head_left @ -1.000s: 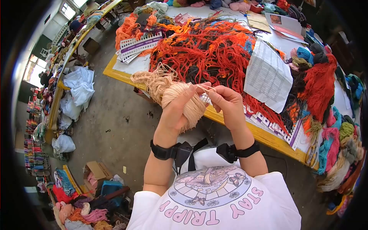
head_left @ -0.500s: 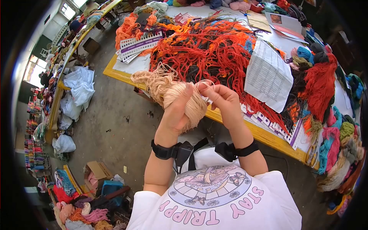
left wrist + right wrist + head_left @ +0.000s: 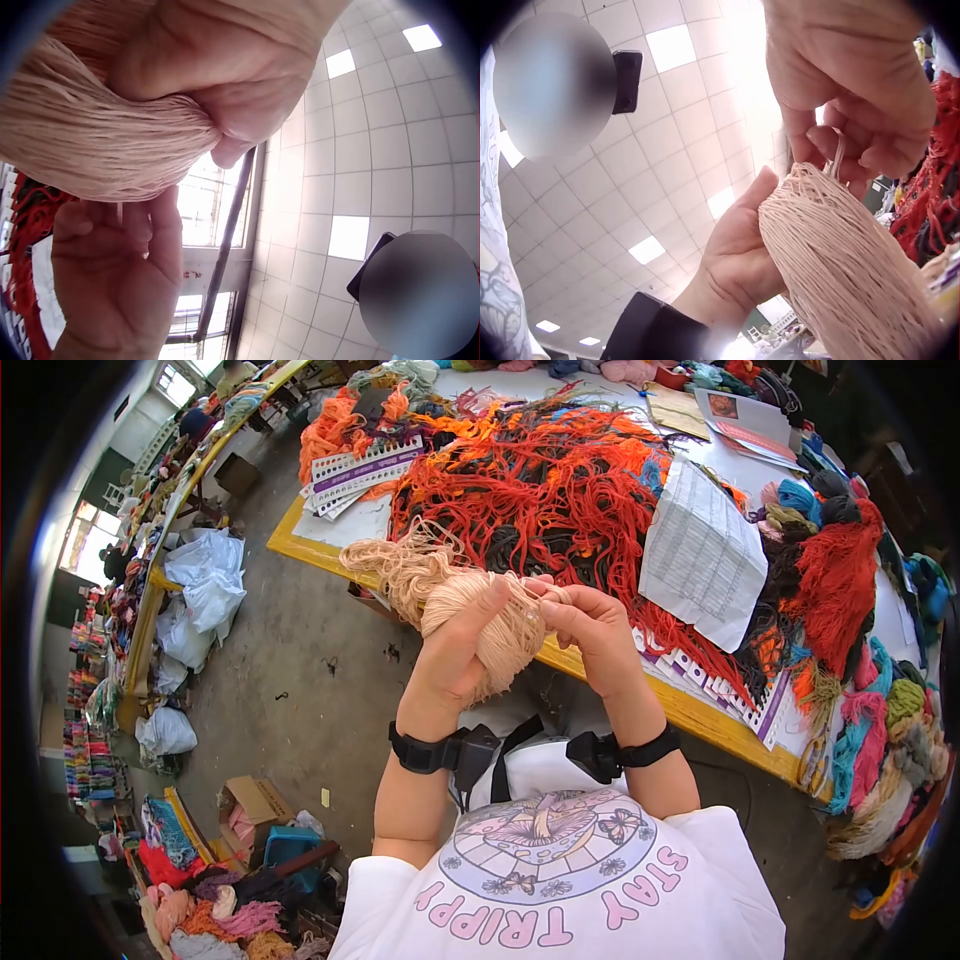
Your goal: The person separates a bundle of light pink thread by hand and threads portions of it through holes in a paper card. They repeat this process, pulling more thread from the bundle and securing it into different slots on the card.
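A peach-coloured skein of yarn [image 3: 490, 628] hangs over the near edge of the table, bunched smooth at its near part. My left hand [image 3: 455, 655] grips it from the left, thumb lying along its side. At its gathered top my right hand [image 3: 597, 635] pinches a thin strand of the same yarn [image 3: 839, 152] with thumb and fingertips. The right wrist view shows that strand bent in a small loop above the skein's top. In the left wrist view, the skein [image 3: 112, 146] covers part of the right hand's fingertips.
Loose peach yarn [image 3: 400, 570] trails onto the yellow-edged table [image 3: 300, 540]. Behind lies a big heap of red, orange and black yarn [image 3: 540, 490]. Printed paper [image 3: 705, 555], colour cards [image 3: 365, 470] and scissors [image 3: 815, 760] lie around it. White bags [image 3: 205, 575] stand on the left.
The strand was stretched between my hands, then formed a wider loop; now it is small and close to the skein's top. My left hand keeps its grip almost in place.
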### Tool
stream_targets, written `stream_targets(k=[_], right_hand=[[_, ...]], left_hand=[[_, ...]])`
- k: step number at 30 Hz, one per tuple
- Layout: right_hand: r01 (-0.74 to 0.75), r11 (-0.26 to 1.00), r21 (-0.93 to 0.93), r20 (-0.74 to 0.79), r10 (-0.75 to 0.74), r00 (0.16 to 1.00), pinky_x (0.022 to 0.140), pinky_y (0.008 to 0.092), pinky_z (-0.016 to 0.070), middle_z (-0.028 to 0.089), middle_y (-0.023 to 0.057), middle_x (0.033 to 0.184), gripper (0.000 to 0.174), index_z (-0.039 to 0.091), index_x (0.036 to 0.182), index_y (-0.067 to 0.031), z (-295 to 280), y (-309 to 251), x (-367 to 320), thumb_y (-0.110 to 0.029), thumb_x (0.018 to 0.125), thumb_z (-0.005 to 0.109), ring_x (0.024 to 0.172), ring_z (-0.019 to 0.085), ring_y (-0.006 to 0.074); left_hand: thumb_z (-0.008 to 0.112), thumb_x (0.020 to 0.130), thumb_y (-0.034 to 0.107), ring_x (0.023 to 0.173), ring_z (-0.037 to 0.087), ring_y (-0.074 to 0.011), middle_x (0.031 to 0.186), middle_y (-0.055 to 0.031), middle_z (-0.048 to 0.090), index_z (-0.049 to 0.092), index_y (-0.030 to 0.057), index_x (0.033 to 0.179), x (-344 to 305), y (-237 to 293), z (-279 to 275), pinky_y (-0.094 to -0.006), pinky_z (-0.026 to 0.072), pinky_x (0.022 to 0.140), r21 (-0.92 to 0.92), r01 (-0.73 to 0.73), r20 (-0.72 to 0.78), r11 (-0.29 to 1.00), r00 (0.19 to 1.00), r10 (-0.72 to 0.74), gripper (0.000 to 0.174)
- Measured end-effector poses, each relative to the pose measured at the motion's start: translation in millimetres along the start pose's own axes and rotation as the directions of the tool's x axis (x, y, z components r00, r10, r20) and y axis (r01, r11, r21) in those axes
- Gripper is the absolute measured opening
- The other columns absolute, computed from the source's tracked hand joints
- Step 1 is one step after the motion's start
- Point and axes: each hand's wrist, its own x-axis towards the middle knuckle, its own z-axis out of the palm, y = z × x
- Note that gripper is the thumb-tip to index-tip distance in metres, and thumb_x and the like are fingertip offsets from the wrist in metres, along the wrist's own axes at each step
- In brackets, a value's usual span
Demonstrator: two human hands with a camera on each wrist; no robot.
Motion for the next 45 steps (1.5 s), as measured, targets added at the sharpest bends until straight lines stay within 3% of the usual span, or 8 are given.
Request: stream_targets(k=[8,14,23,35,38,41,44,45], right_hand=[[-0.007,0.997,0.076,0.010,0.006,1.000,0.053,0.0168,0.0351,0.060,-0.0046,0.072,0.010,0.066,0.082,-0.0071,-0.4,4.3,0.5,-0.017,0.078,0.065,0.061,0.047,0.0009],[-0.057,0.983,0.177,0.035,0.052,0.998,0.054,0.0163,0.0363,0.060,-0.0043,0.073,0.015,0.065,0.089,-0.0068,-7.1,9.2,3.9,-0.019,0.081,0.062,0.062,0.049,0.0009],[0.040,0.997,-0.073,-0.028,-0.042,0.999,0.059,0.0174,0.0406,0.061,-0.0025,0.077,0.016,0.066,0.088,-0.0017,6.3,5.3,1.8,-0.015,0.079,0.066,0.067,0.051,0.0014],[0.027,0.999,0.025,-0.025,-0.026,0.999,0.055,0.0160,0.0343,0.058,-0.0057,0.072,0.012,0.065,0.086,-0.0043,3.1,13.0,5.4,-0.014,0.079,0.065,0.062,0.045,0.0008],[-0.023,0.997,0.074,0.004,0.023,1.000,0.057,0.0177,0.0367,0.059,-0.0038,0.081,0.010,0.064,0.084,-0.0054,1.5,12.1,6.0,-0.015,0.079,0.064,0.066,0.047,0.0021],[0.324,0.873,-0.364,-0.029,-0.358,0.933,0.060,0.0196,0.0393,0.058,-0.0004,0.094,0.013,0.063,0.085,-0.0050,-3.5,23.8,13.1,-0.017,0.081,0.061,0.073,0.048,0.0038],[0.154,0.976,-0.151,-0.127,-0.174,0.977,0.063,0.0221,0.0424,0.057,0.0041,0.103,0.019,0.061,0.087,-0.0038,-13.0,-0.7,11.7,-0.022,0.083,0.057,0.081,0.050,0.0081],[0.121,0.984,0.127,-0.071,-0.113,0.991,0.063,0.0235,0.0446,0.058,0.0069,0.106,0.022,0.060,0.088,-0.0038,-24.2,-8.2,10.6,-0.023,0.086,0.051,0.087,0.053,0.0132]], left_hand=[[0.059,0.083,0.011,0.082,0.060,-0.0145,0.093,-0.0077,0.061,0.058,0.0004,0.100,-1.1,-4.2,2.9,-0.0260,0.0495,0.070,-0.030,-0.019,-0.088,0.999,0.996,0.016,0.020],[0.058,0.084,0.014,0.081,0.060,-0.0149,0.093,-0.0075,0.061,0.058,0.0007,0.099,0.6,-1.7,0.2,-0.0268,0.0500,0.068,-0.053,0.015,-0.142,0.998,0.990,-0.022,0.020],[0.056,0.086,0.014,0.080,0.060,-0.0145,0.092,-0.0060,0.060,0.058,0.0017,0.099,4.0,-9.6,-1.2,-0.0280,0.0503,0.067,-0.100,-0.002,-0.150,0.995,0.989,-0.013,0.019],[0.059,0.085,0.017,0.080,0.060,-0.0140,0.092,-0.0057,0.060,0.058,0.0024,0.097,3.5,-7.8,-2.4,-0.0272,0.0505,0.067,-0.098,-0.029,-0.151,0.995,0.988,0.014,0.019],[0.059,0.085,0.016,0.080,0.060,-0.0143,0.091,-0.0060,0.060,0.057,0.0023,0.098,4.6,-10.2,-4.7,-0.0264,0.0505,0.066,-0.050,-0.044,-0.128,0.998,0.991,0.037,0.019],[0.058,0.084,0.014,0.079,0.060,-0.0153,0.088,-0.0073,0.061,0.057,0.0025,0.098,7.6,-8.7,-7.4,-0.0279,0.0501,0.068,0.118,-0.056,-0.179,0.991,0.981,0.077,0.017],[0.057,0.085,0.013,0.077,0.060,-0.0149,0.081,-0.0065,0.060,0.056,0.0025,0.099,4.8,2.5,-37.4,-0.0304,0.0489,0.070,-0.214,-0.170,0.010,0.962,0.984,0.176,0.017],[0.054,0.086,0.015,0.068,0.057,-0.0114,0.072,-0.0020,0.055,0.054,0.0020,0.102,4.5,9.1,-51.3,-0.0301,0.0471,0.070,-0.477,-0.156,0.078,0.865,0.973,0.218,0.020]])
